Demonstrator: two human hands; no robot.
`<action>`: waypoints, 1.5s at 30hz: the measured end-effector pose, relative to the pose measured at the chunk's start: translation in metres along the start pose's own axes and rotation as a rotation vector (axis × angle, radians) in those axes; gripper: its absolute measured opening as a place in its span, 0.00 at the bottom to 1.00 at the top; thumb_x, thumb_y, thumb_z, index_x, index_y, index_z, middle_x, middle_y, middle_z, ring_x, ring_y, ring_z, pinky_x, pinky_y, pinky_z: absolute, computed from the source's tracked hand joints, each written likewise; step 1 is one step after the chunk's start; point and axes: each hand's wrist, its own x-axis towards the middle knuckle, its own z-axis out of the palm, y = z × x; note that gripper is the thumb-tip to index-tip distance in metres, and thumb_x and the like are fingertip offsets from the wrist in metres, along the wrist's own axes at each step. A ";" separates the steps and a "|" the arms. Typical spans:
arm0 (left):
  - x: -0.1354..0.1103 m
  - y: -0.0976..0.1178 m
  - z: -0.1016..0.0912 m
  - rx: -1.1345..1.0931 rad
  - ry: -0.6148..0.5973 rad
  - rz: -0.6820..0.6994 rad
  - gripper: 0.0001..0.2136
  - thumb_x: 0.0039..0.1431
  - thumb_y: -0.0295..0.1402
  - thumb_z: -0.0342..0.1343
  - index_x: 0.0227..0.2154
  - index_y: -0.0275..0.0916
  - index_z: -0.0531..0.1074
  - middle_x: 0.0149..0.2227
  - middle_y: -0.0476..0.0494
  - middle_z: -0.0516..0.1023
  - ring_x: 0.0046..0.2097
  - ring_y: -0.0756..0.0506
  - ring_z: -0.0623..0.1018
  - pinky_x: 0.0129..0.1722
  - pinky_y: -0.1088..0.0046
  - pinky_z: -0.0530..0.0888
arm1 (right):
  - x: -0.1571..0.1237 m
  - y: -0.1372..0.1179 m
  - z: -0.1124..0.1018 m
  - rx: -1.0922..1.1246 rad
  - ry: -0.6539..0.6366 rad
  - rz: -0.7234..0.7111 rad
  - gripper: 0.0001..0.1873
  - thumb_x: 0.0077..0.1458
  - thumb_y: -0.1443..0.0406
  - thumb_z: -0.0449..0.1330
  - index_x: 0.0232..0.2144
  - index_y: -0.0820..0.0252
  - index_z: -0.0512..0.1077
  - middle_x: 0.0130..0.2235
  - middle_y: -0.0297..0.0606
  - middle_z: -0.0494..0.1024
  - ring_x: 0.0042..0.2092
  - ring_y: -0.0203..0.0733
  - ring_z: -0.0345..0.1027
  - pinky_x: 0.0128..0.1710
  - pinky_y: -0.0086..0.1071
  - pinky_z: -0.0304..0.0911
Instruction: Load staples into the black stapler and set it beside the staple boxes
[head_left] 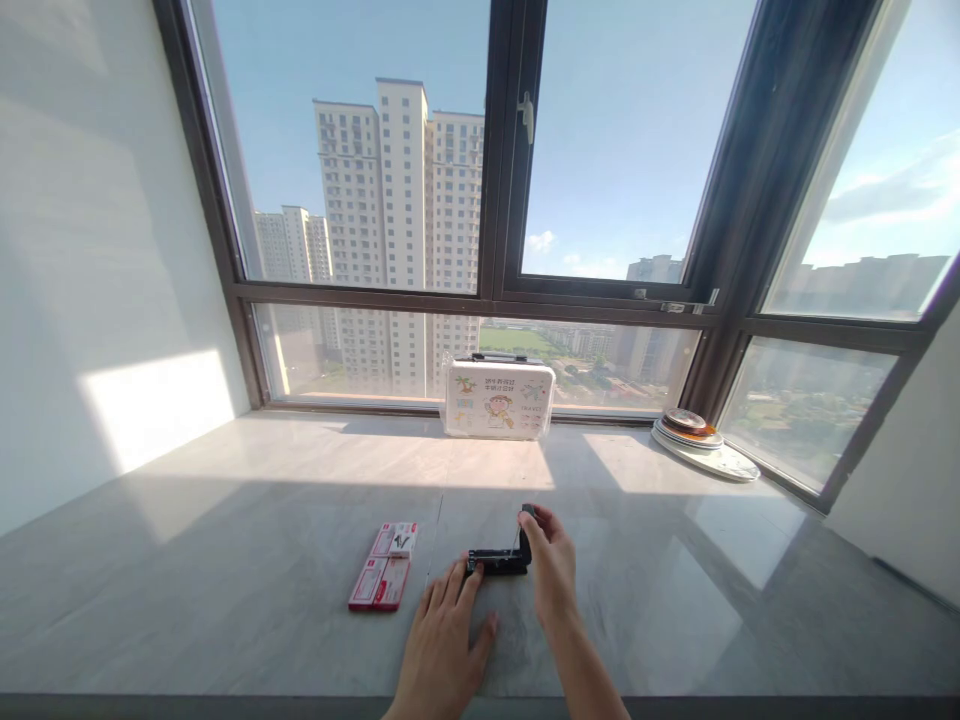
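Observation:
A black stapler point(498, 562) lies on the grey marble-look sill, its top arm swung up at the right end and the metal staple channel exposed. Pinched between the thumb and fingers of my right hand point(553, 560) is that raised arm. My left hand point(445, 632) rests with outstretched fingers, the tips touching the stapler's left end. To the left of it lie red-and-white flat boxes point(379, 582), with a small staple box point(403, 540) on their far end. Whether there are staples in the channel is too small to tell.
At the back, a white case point(499, 402) with cartoon prints stands against the window. A stack of plates or round mats point(694, 440) sits in the right corner. The sill's front edge point(315, 694) runs along the bottom, and a white wall point(90, 300) bounds the left.

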 end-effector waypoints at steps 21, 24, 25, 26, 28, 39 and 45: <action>-0.040 -0.035 -0.025 -0.020 0.139 -0.110 0.17 0.64 0.33 0.49 0.52 0.50 0.74 0.59 0.44 0.73 0.60 0.38 0.69 0.61 0.55 0.65 | -0.057 0.021 -0.078 -0.502 -0.442 0.184 0.26 0.56 0.45 0.58 0.45 0.58 0.75 0.28 0.34 0.78 0.24 0.38 0.69 0.22 0.29 0.59; -0.030 -0.012 -0.036 -0.231 -0.033 0.026 0.17 0.62 0.32 0.50 0.51 0.51 0.74 0.52 0.48 0.78 0.54 0.42 0.74 0.55 0.65 0.70 | -0.053 0.014 -0.056 -0.656 -0.569 0.101 0.22 0.61 0.48 0.53 0.31 0.59 0.75 0.21 0.32 0.74 0.24 0.38 0.67 0.24 0.28 0.55; -0.025 -0.004 -0.038 -0.277 -0.049 0.051 0.17 0.61 0.32 0.51 0.51 0.51 0.74 0.51 0.48 0.78 0.54 0.42 0.74 0.55 0.66 0.70 | -0.050 0.013 -0.051 -0.667 -0.583 0.098 0.22 0.61 0.49 0.53 0.29 0.59 0.74 0.20 0.32 0.74 0.24 0.38 0.67 0.25 0.28 0.55; -0.019 0.003 -0.040 -0.310 -0.055 0.068 0.17 0.60 0.32 0.52 0.51 0.50 0.73 0.51 0.49 0.78 0.54 0.42 0.74 0.55 0.66 0.69 | -0.047 0.012 -0.049 -0.671 -0.582 0.101 0.21 0.61 0.50 0.53 0.28 0.60 0.74 0.21 0.33 0.75 0.25 0.38 0.67 0.25 0.27 0.55; -0.007 0.013 -0.040 -0.349 -0.067 0.083 0.18 0.58 0.31 0.53 0.51 0.49 0.73 0.51 0.49 0.78 0.54 0.42 0.73 0.56 0.66 0.68 | -0.039 0.011 -0.049 -0.678 -0.549 0.103 0.19 0.59 0.52 0.56 0.27 0.60 0.74 0.23 0.33 0.76 0.26 0.38 0.68 0.26 0.27 0.55; 0.010 0.007 -0.021 -0.498 -0.030 0.054 0.17 0.54 0.31 0.58 0.48 0.47 0.74 0.46 0.49 0.78 0.49 0.44 0.75 0.51 0.71 0.70 | -0.009 0.005 -0.100 -0.768 -0.419 0.105 0.15 0.56 0.55 0.57 0.25 0.58 0.74 0.18 0.30 0.71 0.23 0.38 0.62 0.26 0.29 0.53; 0.011 0.006 -0.017 -0.494 -0.029 0.057 0.23 0.52 0.30 0.58 0.53 0.47 0.72 0.49 0.47 0.78 0.52 0.42 0.74 0.54 0.69 0.69 | -0.008 -0.021 -0.089 -0.994 -0.474 -0.145 0.10 0.56 0.59 0.59 0.33 0.56 0.78 0.21 0.29 0.73 0.25 0.38 0.65 0.27 0.29 0.50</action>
